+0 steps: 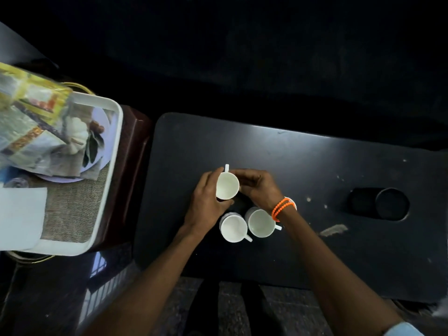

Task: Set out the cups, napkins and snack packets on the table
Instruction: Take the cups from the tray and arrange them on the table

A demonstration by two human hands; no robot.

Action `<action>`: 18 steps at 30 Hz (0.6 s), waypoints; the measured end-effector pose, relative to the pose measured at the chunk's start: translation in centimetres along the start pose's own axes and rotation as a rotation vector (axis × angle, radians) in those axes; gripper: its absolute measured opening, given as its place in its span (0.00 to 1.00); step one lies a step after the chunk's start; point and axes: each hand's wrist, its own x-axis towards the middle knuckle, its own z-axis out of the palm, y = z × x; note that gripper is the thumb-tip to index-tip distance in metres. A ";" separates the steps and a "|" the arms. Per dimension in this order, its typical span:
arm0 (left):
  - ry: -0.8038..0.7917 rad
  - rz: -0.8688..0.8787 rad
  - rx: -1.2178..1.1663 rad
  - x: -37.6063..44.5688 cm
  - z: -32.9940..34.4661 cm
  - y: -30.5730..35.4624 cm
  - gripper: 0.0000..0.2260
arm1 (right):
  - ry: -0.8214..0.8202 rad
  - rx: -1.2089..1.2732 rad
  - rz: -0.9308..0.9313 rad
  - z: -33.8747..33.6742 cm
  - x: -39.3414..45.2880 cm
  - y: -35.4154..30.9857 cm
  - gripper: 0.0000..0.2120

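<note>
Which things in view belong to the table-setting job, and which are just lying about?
Job: cup held by left hand and right hand; two cups on table; snack packets and napkin in tray.
Lying about: black round object; scrap.

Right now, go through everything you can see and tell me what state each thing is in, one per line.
Far cup: upright, empty, held between both hands.
Near left cup: upright, empty, standing on the table.
Near right cup: upright, empty, on the table.
Left hand: curled round the far cup.
Right hand: fingers on the far cup's other side.
Tray: beside the table, loaded with packets.
Table: scuffed.
</note>
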 end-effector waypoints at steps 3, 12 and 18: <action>0.001 0.006 0.013 -0.2 0.4 -0.2 0.37 | 0.040 -0.051 -0.020 -0.3 -0.1 0.5 0.19; 0.162 -0.136 0.034 -1.7 -1.4 0.0 0.29 | 0.534 -0.158 -0.010 -6.2 -4.9 2.5 0.18; 0.254 -0.049 -0.183 -6.2 2.2 7.6 0.18 | 0.540 -0.348 0.053 -8.0 -8.1 6.3 0.11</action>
